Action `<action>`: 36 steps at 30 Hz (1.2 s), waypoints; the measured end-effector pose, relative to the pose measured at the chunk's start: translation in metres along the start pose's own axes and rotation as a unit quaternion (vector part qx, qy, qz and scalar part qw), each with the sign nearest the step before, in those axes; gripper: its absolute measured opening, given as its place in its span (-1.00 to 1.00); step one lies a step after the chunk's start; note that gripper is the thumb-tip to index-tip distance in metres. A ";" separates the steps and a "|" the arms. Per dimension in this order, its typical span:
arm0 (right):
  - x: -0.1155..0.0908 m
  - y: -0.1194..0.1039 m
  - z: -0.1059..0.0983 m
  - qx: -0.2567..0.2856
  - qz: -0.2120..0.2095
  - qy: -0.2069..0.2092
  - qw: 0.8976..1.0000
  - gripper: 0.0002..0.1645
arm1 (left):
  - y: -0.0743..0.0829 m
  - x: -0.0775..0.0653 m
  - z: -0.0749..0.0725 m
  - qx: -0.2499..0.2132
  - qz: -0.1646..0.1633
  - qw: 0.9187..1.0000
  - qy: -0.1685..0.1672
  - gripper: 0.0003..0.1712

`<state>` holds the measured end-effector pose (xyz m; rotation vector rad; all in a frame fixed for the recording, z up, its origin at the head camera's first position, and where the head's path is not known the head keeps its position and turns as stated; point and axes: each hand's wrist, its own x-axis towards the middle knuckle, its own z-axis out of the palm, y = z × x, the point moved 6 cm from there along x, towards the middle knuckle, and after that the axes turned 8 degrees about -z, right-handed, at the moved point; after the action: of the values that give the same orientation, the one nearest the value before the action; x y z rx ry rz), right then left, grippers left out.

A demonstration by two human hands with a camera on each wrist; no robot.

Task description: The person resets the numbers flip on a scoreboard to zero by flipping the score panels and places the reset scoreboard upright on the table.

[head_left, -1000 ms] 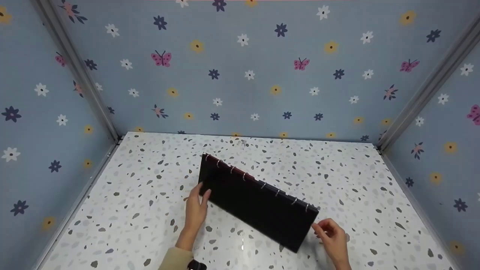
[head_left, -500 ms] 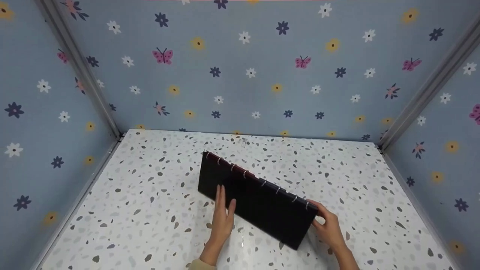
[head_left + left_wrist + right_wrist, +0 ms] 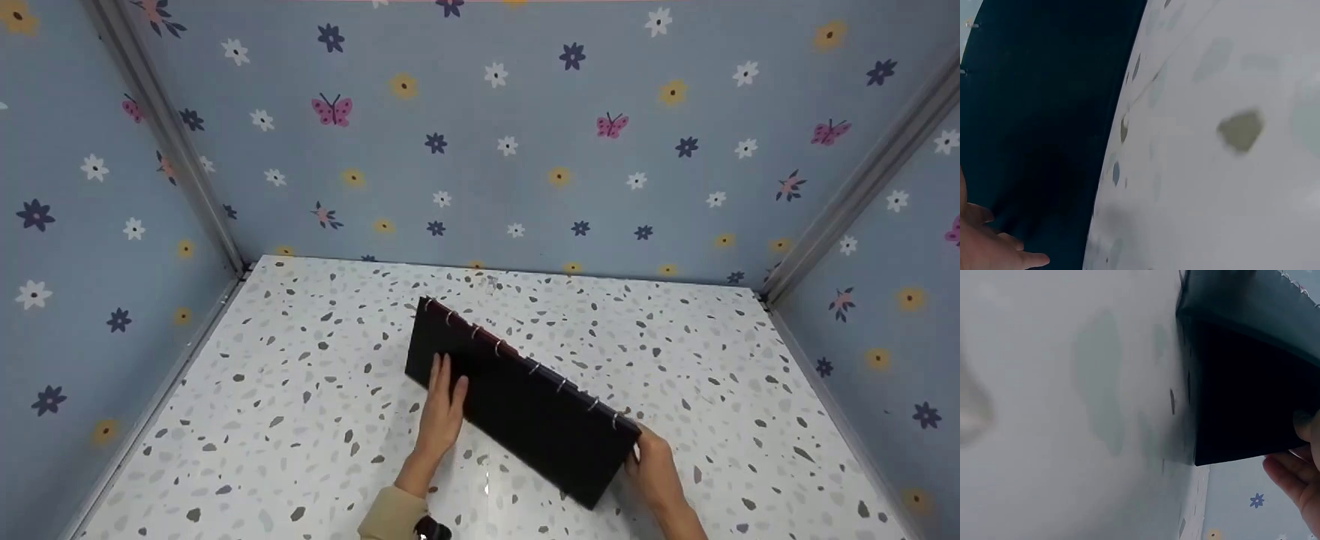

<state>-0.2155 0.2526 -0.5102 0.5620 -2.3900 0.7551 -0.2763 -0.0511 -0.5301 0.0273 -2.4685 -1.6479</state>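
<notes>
A long black ring-bound desk calendar point(image 3: 525, 412) stands tent-like and slanted across the tabletop, its left end farther back. Silver rings line its top edge, where dark red shows along the left half. Against the front face, left of the middle, my left hand point(image 3: 441, 420) rests with straight fingers; the left wrist view shows that hand point(image 3: 991, 244) beside the dark panel. My right hand point(image 3: 656, 469) holds the right end. In the right wrist view, thumb and fingers of the right hand point(image 3: 1300, 475) pinch the edge of a black panel point(image 3: 1252, 399). Some right fingers are hidden behind it.
The white speckled tabletop point(image 3: 300, 420) extends around the calendar. A blue flowered back wall point(image 3: 525, 105) and side panels point(image 3: 75, 262) enclose it, with grey metal posts point(image 3: 169, 127) at the corners.
My left hand has moved right from the calendar's left end onto its front face. My right hand has gone from the right edge's lower part to a grip around the upper right end.
</notes>
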 end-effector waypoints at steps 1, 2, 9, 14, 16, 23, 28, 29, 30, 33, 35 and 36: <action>-0.002 -0.002 -0.001 -0.008 0.009 0.000 1.000 -0.56 | -0.001 0.004 0.000 0.006 0.001 1.000 -0.009 -0.35; -0.004 -0.005 -0.002 -0.013 0.013 0.004 1.000 -0.58 | -0.001 0.007 0.000 0.013 0.000 1.000 -0.018 -0.34; -0.015 -0.032 -0.005 -0.068 0.024 0.003 0.997 -0.63 | -0.003 0.038 0.001 0.060 -0.005 0.995 -0.077 -0.31; -0.020 -0.058 -0.003 -0.094 -0.026 0.018 0.995 -0.56 | 0.001 0.063 0.003 0.078 -0.008 0.991 -0.104 -0.29; -0.021 -0.069 0.000 -0.103 -0.039 0.015 0.994 -0.55 | 0.002 0.071 0.004 0.089 -0.007 0.989 -0.114 -0.29; -0.022 -0.095 0.012 -0.098 -0.046 -0.045 0.993 -0.57 | 0.013 0.077 0.006 0.101 0.018 0.987 -0.125 -0.30; -0.017 -0.084 0.015 -0.010 0.025 -0.118 0.993 -0.64 | 0.026 0.038 0.009 0.091 0.056 0.983 -0.146 -0.32; -0.016 -0.079 0.015 0.026 0.037 -0.138 0.989 -0.65 | 0.030 0.026 0.010 0.089 0.062 0.982 -0.154 -0.32; -0.015 -0.074 0.014 0.067 0.048 -0.155 0.984 -0.66 | 0.034 0.013 0.012 0.086 0.067 0.981 -0.163 -0.31; -0.012 -0.059 0.010 0.203 0.041 -0.207 0.956 -0.61 | 0.044 -0.028 0.022 0.081 0.074 0.976 -0.187 -0.25; -0.010 -0.050 0.005 0.264 0.019 -0.229 0.937 -0.58 | 0.050 -0.054 0.030 0.077 0.069 0.974 -0.200 -0.14; -0.008 -0.046 0.003 0.282 0.014 -0.238 0.930 -0.59 | 0.053 -0.066 0.035 0.078 0.068 0.974 -0.201 -0.07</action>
<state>-0.1858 0.2178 -0.4996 1.0432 -2.5977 1.4803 -0.2128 0.0084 -0.5033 -0.4912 -2.8098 -1.5218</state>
